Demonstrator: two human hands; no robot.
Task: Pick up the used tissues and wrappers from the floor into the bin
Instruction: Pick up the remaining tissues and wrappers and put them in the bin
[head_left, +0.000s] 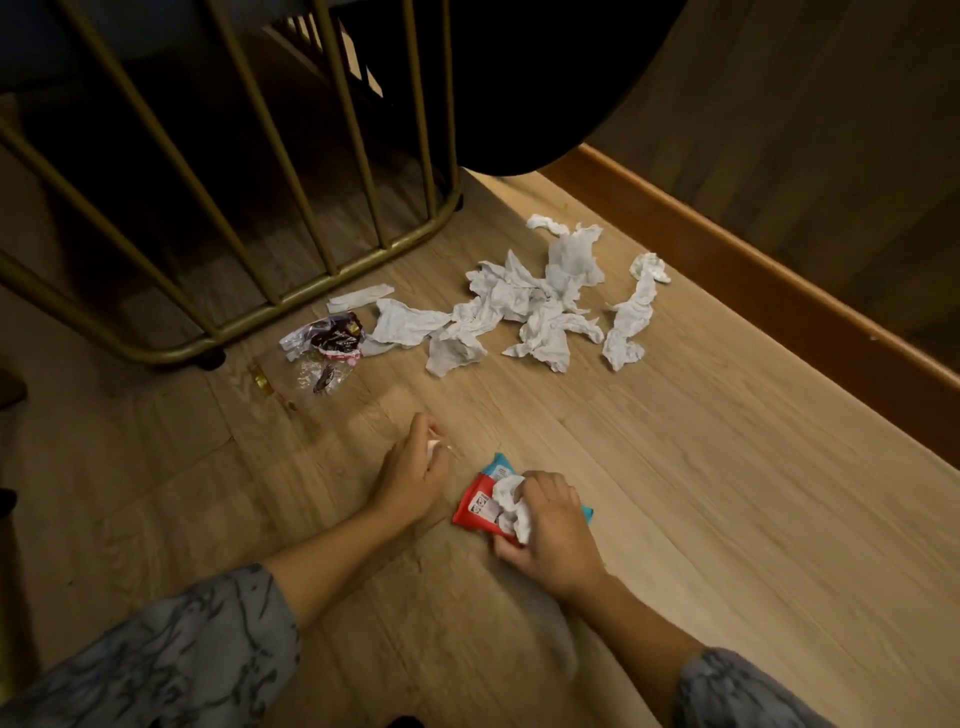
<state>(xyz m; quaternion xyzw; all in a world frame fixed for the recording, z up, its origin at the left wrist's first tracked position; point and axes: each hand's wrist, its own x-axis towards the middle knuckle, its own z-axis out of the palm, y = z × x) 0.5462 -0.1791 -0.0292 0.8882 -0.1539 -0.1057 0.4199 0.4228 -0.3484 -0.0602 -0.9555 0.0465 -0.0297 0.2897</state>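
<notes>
1. the right hand (550, 525) sits low at about 5 o'clock in the view, its grip closed around a crumpled tissue (511, 506) and pressing a red and blue wrapper (480, 506) under the fingers; the wrapper's far edge touches or lies just above the floor (701, 467).
2. the left hand (410, 475) is at 6 o'clock, just beside the right, its grip pinching a small white scrap (432, 446) between thumb and fingertips; the other fingers are curled, and i cannot tell if more is inside.
3. the main litter lies ahead, toward 12 o'clock from both hands: a tissue pile (524, 306) spread in a band whose long axis runs from 9 to 3 o'clock, with a twisted strip (631, 317) at its 3 o'clock end lying nearly 12 to 6.
4. a dark foil wrapper (332, 338) and a clear wrapper (311, 382) sit at the pile's 9 o'clock end, just beside the foot of a gold frame (291, 306).
5. judged from this, the left hand is nearer the two wrappers, at about 11 o'clock from it; the right hand is nearer the strip, at about 1 o'clock.
6. both hands are already loaded, so the next reach likely needs either a drop first or a gather with spare fingers.
7. no bin is in view, so i cannot say which way the load must go.
</notes>
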